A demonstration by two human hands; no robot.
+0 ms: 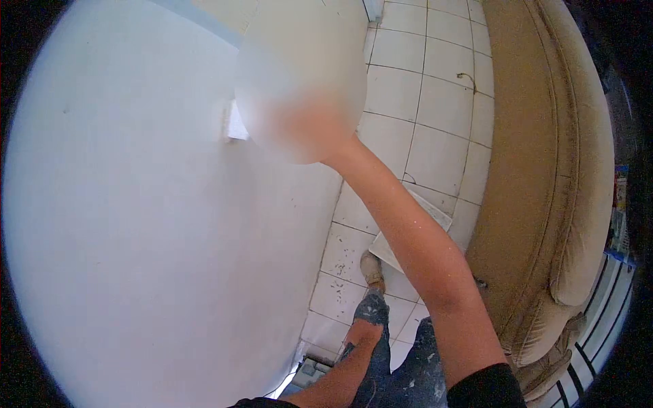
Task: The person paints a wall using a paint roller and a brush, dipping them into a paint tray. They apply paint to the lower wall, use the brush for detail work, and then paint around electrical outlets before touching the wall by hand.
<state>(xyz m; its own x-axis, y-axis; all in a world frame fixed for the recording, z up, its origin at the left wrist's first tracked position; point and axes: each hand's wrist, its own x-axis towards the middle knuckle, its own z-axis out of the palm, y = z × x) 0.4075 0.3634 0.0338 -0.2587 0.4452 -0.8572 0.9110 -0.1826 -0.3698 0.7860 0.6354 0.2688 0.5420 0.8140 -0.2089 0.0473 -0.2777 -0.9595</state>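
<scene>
From where I stand, the person's left hand [364,332] is at the bent knee [372,307], beside the white wall [156,224]; I can't tell how its fingers lie. Farther up, the bare right arm [415,224] reaches to the wall, where the right hand [303,126] seems to hold a white block-like thing [236,122] against the surface. Whether those fingers pinch or spread around it, I can't tell. The thing looks light and not very fragile, perhaps soft on the wall side, and I'd take it by the part away from the wall. On the tiled floor [388,88], out from the wall, a flat pale piece [430,205] lies partly behind the arm; the brown sofa [524,170] stands farther from the wall still. A blurred patch swallows the right hand and most of the thing, so its shape, its grip and any handle are lost.
</scene>
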